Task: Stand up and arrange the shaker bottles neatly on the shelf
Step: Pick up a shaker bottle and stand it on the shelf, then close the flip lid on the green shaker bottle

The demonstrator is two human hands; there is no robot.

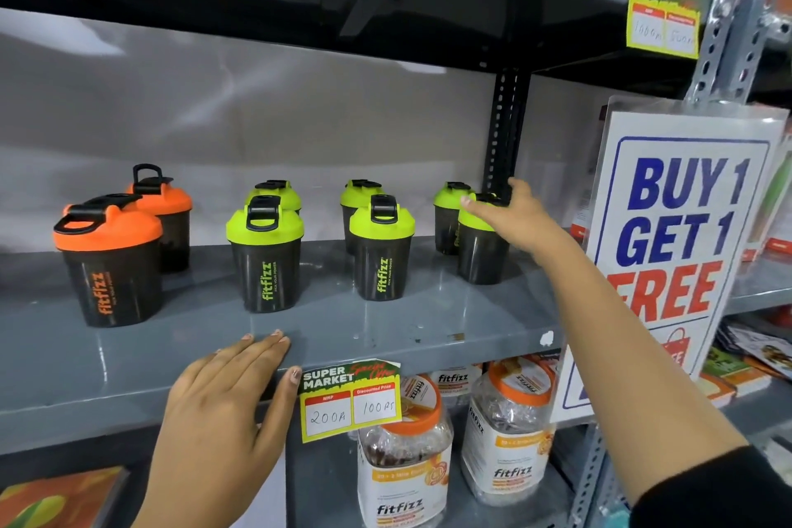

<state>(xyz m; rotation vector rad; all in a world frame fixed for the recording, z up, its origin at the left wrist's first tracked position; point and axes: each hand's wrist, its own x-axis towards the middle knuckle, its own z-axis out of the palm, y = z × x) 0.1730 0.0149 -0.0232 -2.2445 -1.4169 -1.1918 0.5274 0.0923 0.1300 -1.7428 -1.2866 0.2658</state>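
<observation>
Fingers of the right hand wrapped the lid of the front green shaker at 3 o'clock; left hand lay flat, holding nothing, on the shelf; all eight bottles stood upright, seemingly only final alignment left

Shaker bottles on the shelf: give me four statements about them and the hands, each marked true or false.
1. Every shaker bottle is standing upright. True.
2. Two bottles have orange lids. True: the front orange-lidded bottle and one behind it.
3. The right hand rests flat on the shelf edge. False: it reaches to the rightmost green-lidded bottle; the left hand lies on the shelf edge.
4. The price tag shows a discounted price of 500. False: 100.
</observation>
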